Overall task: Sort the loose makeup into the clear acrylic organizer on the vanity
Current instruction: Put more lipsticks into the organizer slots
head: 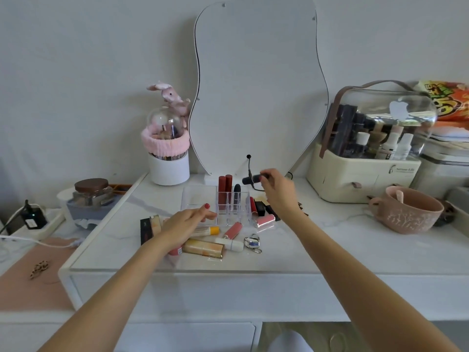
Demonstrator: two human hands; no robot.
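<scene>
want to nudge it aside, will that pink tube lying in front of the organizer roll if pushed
Probably: the pink tube looks round and lies flat on smooth marble. Its glossy shell may be slippery. It looks rigid and light, so a light push should move it.

Your left hand (pixel 189 221) covers the middle of the loose tubes, so you can't tell what's under it. Your right hand (pixel 278 191) hides the back end of the dark lipstick (pixel 251 179) and part of the pile behind. Snack bag (pixel 449 102) gets cropped by the right edge.
</scene>
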